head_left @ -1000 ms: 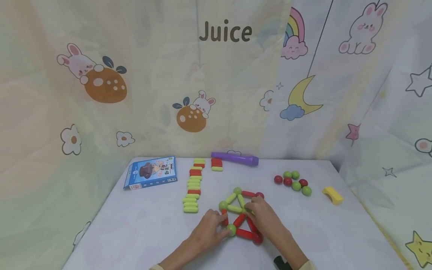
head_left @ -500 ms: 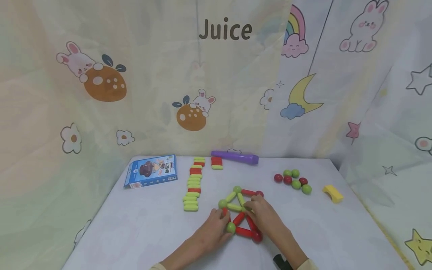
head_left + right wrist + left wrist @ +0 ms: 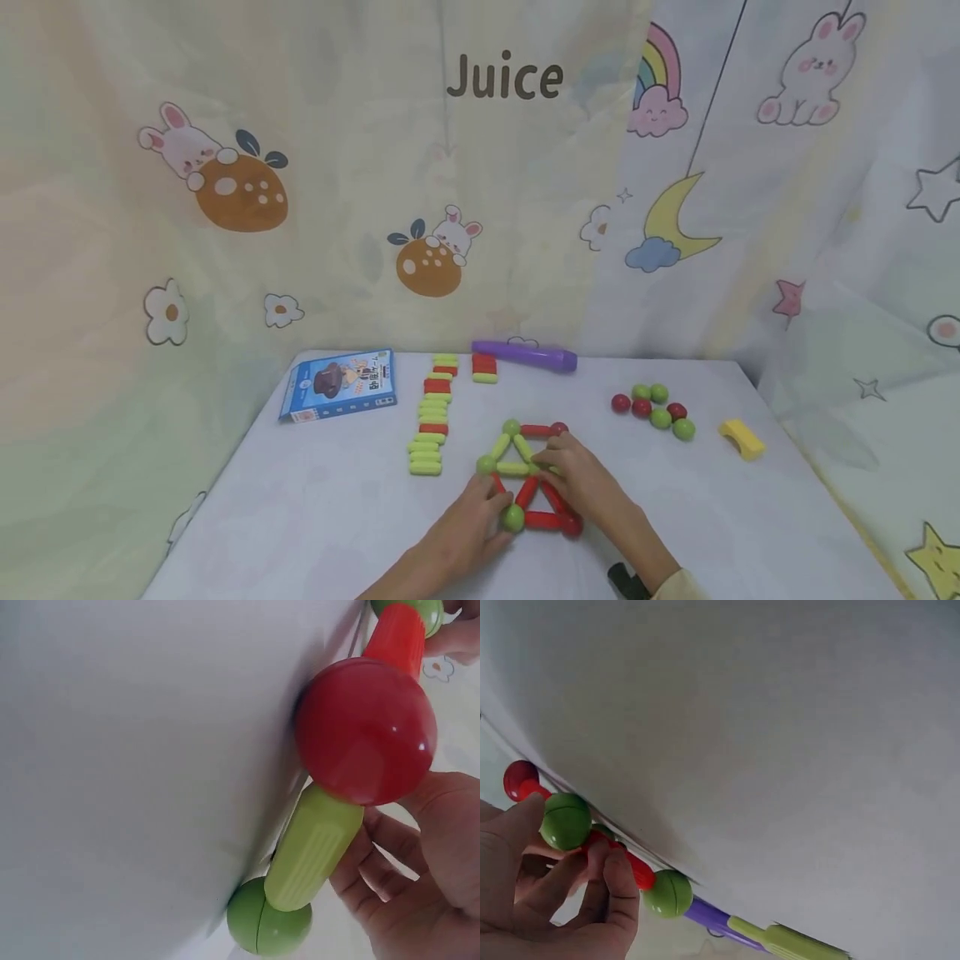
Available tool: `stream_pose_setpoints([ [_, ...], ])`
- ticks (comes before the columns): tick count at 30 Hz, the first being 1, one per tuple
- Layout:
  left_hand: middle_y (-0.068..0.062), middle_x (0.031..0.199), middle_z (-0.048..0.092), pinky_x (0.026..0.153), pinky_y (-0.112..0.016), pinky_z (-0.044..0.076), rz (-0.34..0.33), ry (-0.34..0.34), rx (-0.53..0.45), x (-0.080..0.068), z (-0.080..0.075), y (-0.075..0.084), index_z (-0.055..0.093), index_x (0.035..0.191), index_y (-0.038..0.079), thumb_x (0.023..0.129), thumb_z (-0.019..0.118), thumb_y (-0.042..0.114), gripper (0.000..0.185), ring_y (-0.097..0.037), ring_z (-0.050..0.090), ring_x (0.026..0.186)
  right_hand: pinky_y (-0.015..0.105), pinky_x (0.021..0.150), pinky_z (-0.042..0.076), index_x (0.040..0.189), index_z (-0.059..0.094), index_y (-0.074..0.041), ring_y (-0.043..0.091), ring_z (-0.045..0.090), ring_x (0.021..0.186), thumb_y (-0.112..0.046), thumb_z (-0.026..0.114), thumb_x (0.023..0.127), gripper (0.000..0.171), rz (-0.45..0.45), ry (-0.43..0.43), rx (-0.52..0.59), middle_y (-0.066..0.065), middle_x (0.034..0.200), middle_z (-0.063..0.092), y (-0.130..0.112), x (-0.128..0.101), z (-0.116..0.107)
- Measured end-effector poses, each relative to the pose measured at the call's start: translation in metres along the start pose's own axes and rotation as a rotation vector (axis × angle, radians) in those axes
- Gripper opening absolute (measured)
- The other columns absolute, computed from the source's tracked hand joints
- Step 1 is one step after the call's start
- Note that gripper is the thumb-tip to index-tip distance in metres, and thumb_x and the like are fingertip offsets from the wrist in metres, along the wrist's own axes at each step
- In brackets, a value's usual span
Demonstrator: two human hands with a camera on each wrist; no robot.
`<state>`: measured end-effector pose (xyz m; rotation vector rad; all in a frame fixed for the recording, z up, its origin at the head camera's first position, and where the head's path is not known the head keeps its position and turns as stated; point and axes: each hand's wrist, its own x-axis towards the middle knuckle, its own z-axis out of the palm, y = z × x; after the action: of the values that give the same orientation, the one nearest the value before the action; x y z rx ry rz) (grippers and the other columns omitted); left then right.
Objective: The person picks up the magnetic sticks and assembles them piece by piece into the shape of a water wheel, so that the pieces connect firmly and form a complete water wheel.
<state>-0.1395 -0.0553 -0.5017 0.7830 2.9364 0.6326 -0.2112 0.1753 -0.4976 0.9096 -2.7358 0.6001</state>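
Observation:
A flat frame of red and yellow-green magnetic rods [image 3: 512, 469] joined by balls lies between the hands. The left hand [image 3: 463, 527] pinches a red magnetic rod [image 3: 639, 870] at the frame's left side, its thumb at a green ball [image 3: 566, 822]. Another green ball [image 3: 669, 893] sits at that rod's far end. The right hand [image 3: 583, 477] bends over the frame's right side, fingers about a yellow-green magnetic rod [image 3: 313, 847] that they partly hide in the head view. Near this hand, a red ball [image 3: 366, 731] joins a red rod [image 3: 396, 641].
Spare rods [image 3: 432, 408] form a column left of the frame, with a short stack [image 3: 484, 367] behind. Loose balls [image 3: 660, 417] and a yellow arch block [image 3: 742, 438] lie right. A blue box [image 3: 339, 387] and purple microphone-shaped toy [image 3: 525, 356] stand at the back.
The far part of the frame has shifted left, with the right hand's fingers following. The left red rod now slants more, and the left hand's fingers have moved slightly along it.

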Motion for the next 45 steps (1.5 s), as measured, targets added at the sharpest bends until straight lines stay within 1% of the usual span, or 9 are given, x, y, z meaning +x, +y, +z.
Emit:
stream_pose_setpoints([
  [4,0.009,0.115,0.06,0.093,-0.023,0.055,0.008,-0.024,-0.089,0.006,-0.001,-0.009,0.074,0.135,0.014,0.095,0.085,0.032,0.046,-0.004,0.051,0.106,0.027,0.082,0.059,0.108,0.085,-0.01,0.008,0.055,0.089,-0.011,0.09,0.087,0.022,0.013,-0.011,0.003,-0.006,0.094,0.067,0.004,0.002,0.001],
  [9,0.013,0.108,0.071,0.091,-0.026,0.057,-0.009,-0.004,-0.359,0.023,-0.021,-0.026,0.076,0.132,0.014,0.099,0.081,0.031,0.037,-0.005,0.062,0.101,0.035,0.091,0.061,0.117,0.083,-0.012,0.011,0.063,0.097,-0.02,0.088,0.09,0.029,0.108,-0.045,0.071,-0.006,0.104,0.071,0.01,-0.003,-0.004],
  [16,-0.003,0.124,0.078,0.094,-0.034,0.062,-0.042,0.213,-0.589,0.055,-0.049,-0.047,0.075,0.131,0.012,0.102,0.078,0.024,0.031,-0.022,0.072,0.115,0.054,0.098,0.06,0.132,0.076,-0.006,0.031,0.075,0.112,-0.017,0.084,0.095,0.039,0.111,0.039,0.515,0.009,0.123,0.079,0.022,0.001,-0.016],
  [22,-0.014,0.123,0.078,0.097,-0.038,0.062,-0.13,0.385,-0.667,0.103,-0.048,-0.074,0.078,0.126,0.008,0.099,0.08,0.013,0.027,-0.028,0.074,0.114,0.035,0.099,0.061,0.136,0.073,-0.004,0.034,0.074,0.12,-0.015,0.082,0.097,0.041,0.146,0.076,0.739,0.012,0.129,0.077,0.032,0.018,-0.019],
  [27,-0.022,0.114,0.078,0.09,-0.042,0.065,-0.236,0.482,-0.617,0.144,-0.044,-0.099,0.079,0.116,-0.006,0.094,0.079,-0.002,0.023,-0.035,0.076,0.107,0.021,0.096,0.058,0.136,0.072,-0.002,0.037,0.073,0.12,-0.017,0.081,0.098,0.043,0.161,0.067,0.782,0.012,0.128,0.078,0.035,0.028,-0.021],
  [32,-0.025,0.115,0.078,0.095,-0.052,0.062,-0.278,0.465,-0.449,0.173,-0.046,-0.116,0.077,0.115,-0.012,0.09,0.068,-0.013,0.027,-0.04,0.073,0.112,0.022,0.097,0.058,0.137,0.072,-0.004,0.034,0.074,0.121,-0.014,0.08,0.098,0.04,0.177,0.051,0.785,0.011,0.13,0.077,0.035,0.029,-0.023],
  [36,-0.025,0.116,0.077,0.099,-0.055,0.06,-0.261,0.42,-0.323,0.181,-0.047,-0.121,0.078,0.113,-0.013,0.087,0.06,-0.02,0.033,-0.04,0.072,0.115,0.023,0.099,0.057,0.138,0.071,-0.005,0.035,0.073,0.122,-0.015,0.079,0.099,0.041,0.159,0.04,0.8,0.013,0.132,0.076,0.038,0.025,-0.023],
  [40,-0.022,0.1,0.078,0.089,-0.051,0.063,-0.2,0.391,-0.217,0.185,-0.045,-0.12,0.08,0.102,-0.011,0.087,0.055,-0.021,0.031,-0.035,0.072,0.097,0.024,0.101,0.057,0.138,0.071,-0.003,0.039,0.071,0.123,-0.014,0.079,0.099,0.041,0.141,0.044,0.827,0.017,0.132,0.075,0.043,0.021,-0.022],
  [45,-0.018,0.09,0.073,0.087,-0.052,0.06,-0.168,0.354,-0.109,0.188,-0.039,-0.12,0.077,0.092,-0.009,0.091,0.056,-0.016,0.022,-0.034,0.067,0.092,0.022,0.1,0.056,0.137,0.071,-0.003,0.028,0.072,0.124,-0.015,0.08,0.099,0.041,0.152,0.047,0.844,0.016,0.131,0.076,0.048,0.018,-0.021],
])
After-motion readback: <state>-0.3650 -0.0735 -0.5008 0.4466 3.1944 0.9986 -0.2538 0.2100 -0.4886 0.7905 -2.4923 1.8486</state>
